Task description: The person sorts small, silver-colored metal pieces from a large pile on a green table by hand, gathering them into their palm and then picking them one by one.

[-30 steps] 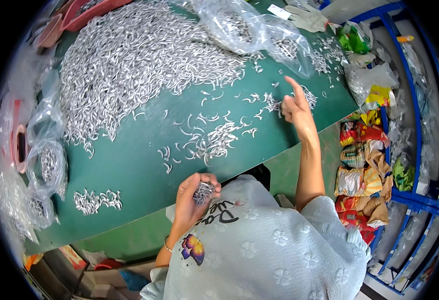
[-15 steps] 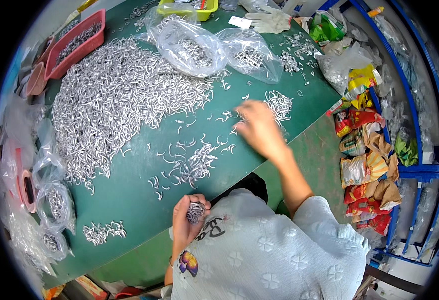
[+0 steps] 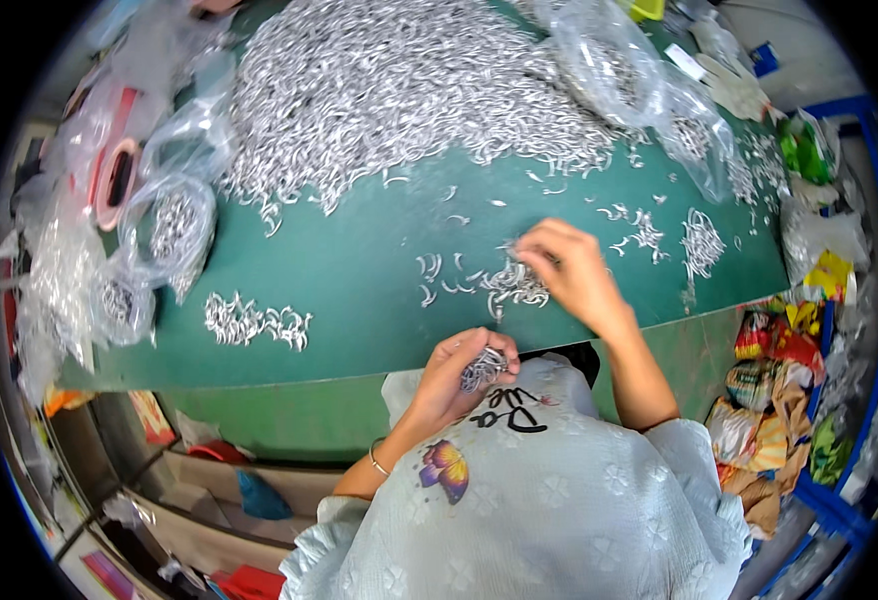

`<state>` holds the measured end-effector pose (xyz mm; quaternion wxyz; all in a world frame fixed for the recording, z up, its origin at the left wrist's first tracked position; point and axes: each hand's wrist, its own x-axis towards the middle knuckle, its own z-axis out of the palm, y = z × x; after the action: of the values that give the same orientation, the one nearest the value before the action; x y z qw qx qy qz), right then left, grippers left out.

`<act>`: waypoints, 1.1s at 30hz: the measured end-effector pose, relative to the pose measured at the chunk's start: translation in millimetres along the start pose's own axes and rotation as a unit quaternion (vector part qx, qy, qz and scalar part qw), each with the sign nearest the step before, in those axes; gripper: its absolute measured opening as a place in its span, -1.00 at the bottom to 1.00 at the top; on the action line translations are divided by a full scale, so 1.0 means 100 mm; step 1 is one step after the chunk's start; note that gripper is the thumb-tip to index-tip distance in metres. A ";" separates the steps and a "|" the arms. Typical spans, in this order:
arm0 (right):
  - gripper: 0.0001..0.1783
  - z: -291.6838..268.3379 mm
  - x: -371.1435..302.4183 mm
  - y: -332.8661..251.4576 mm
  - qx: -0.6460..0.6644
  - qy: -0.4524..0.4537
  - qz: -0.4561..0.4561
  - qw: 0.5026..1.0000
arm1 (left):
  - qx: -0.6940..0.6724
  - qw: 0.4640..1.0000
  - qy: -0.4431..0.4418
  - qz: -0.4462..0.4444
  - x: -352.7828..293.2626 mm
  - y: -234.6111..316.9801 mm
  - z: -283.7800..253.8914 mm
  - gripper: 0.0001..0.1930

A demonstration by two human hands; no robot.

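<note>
My left hand (image 3: 451, 378) is curled, palm up, at the table's front edge, around a bunch of small curved metal pieces (image 3: 482, 370). My right hand (image 3: 577, 275) reaches over a small loose pile of the same silvery crescent pieces (image 3: 512, 287). Its fingers are bent together at the pile's far side; whatever is between the fingertips is too small to make out. A few single pieces lie left of this pile. Farther right are a scattered group (image 3: 645, 232) and a denser little heap (image 3: 702, 243).
A broad mound of crescents (image 3: 409, 90) covers the far side of the green table (image 3: 359, 300). Another small heap (image 3: 256, 322) lies at the left. Clear plastic bags with metal pieces stand at the left (image 3: 174, 225) and far right (image 3: 609, 60). A blue rack (image 3: 864, 400) flanks the right.
The view has turned, shifting the table in the picture. My right hand has moved left from beside the right-hand heap to the loose pile. My left hand keeps its bunch.
</note>
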<state>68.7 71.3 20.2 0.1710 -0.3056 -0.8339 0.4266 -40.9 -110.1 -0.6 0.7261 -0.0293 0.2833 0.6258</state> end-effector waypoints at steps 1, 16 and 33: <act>-0.88 -0.08 0.01 -0.02 0.029 0.002 0.035 0.999 | 0.004 1.000 0.002 -0.005 0.00 0.00 0.01 -0.73; -0.85 0.13 0.19 0.00 -0.264 0.048 -0.036 0.963 | -0.025 0.999 0.003 -0.040 0.03 0.06 -0.01 -0.69; -0.78 -0.37 0.03 0.03 -0.192 0.120 0.069 0.972 | -0.049 0.999 0.009 -0.011 0.04 0.04 0.00 -0.71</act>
<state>87.8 97.0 39.1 0.1778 -0.4386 -0.8504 0.2299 -44.8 -105.3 -1.7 0.7277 -0.0735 0.2586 0.6310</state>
